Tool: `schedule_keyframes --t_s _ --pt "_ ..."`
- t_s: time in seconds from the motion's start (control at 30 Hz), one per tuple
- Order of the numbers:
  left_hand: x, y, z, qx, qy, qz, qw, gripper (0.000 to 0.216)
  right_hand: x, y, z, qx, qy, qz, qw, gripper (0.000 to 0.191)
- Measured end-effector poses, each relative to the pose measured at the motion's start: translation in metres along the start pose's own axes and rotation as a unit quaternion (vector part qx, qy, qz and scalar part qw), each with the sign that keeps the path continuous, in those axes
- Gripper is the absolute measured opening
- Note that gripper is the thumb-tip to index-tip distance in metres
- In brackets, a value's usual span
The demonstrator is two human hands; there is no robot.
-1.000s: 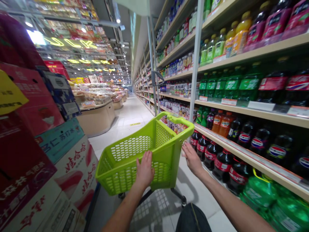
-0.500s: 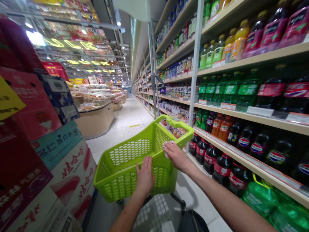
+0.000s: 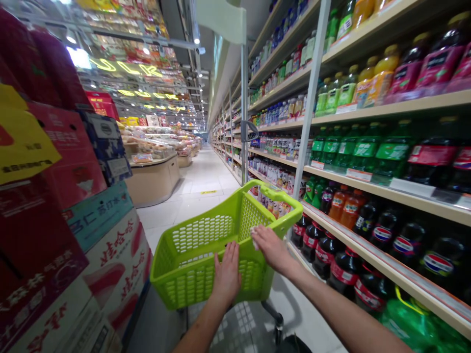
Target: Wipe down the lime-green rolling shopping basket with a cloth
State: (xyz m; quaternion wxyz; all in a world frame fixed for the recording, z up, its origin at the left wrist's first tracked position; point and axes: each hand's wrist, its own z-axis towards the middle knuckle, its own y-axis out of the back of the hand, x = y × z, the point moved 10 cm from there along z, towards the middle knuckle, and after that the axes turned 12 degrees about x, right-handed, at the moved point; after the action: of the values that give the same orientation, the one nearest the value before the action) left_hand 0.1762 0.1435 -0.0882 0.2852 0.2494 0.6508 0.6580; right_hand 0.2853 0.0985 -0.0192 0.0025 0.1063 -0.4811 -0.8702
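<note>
A lime-green plastic shopping basket (image 3: 198,245) rides on a wheeled trolley frame in front of me, tilted with its right end higher. My left hand (image 3: 226,272) lies flat against the basket's near wall, fingers stretched upward. My right hand (image 3: 270,247) rests on the basket's right rim, pressing a small white cloth or paper (image 3: 253,231) under its fingers. The basket looks empty inside.
Drink shelves (image 3: 368,171) full of bottles line the right side, close to my right arm. Stacked red and white cartons (image 3: 73,220) stand at the left. A tiled aisle (image 3: 206,181) runs ahead past a rounded display counter (image 3: 154,176). A trolley wheel (image 3: 278,323) shows below.
My right hand moved from beside the basket onto its right rim, with a white cloth or paper now under it. The left hand stayed on the near wall.
</note>
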Motion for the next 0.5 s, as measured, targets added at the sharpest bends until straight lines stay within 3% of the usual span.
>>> schedule_keyframes --t_s 0.13,0.2,0.27,0.4,0.43,0.5 --pt "0.007 -0.001 -0.003 0.010 0.004 -0.002 1.000 0.077 -0.082 0.028 -0.008 -0.024 -0.133 -0.028 0.990 0.035" --pt "0.009 -0.002 -0.003 0.015 0.008 -0.009 1.000 0.077 -0.102 0.036 -0.011 -0.042 -0.175 -0.046 0.983 0.033" --pt "0.008 -0.003 -0.001 0.022 0.013 -0.015 1.000 0.078 -0.086 0.029 -0.008 -0.056 -0.168 -0.049 0.983 0.033" --pt "0.011 -0.001 0.002 0.029 0.003 -0.008 1.000 0.077 -0.004 -0.008 0.005 -0.027 -0.045 -0.024 0.998 0.037" --pt "0.017 -0.001 0.001 0.031 0.008 -0.005 0.999 0.077 0.005 -0.012 0.007 -0.014 -0.030 -0.020 0.999 0.037" --pt "0.038 -0.002 -0.003 0.040 0.048 -0.003 0.998 0.075 -0.006 -0.010 0.006 0.000 -0.051 -0.020 0.998 0.037"
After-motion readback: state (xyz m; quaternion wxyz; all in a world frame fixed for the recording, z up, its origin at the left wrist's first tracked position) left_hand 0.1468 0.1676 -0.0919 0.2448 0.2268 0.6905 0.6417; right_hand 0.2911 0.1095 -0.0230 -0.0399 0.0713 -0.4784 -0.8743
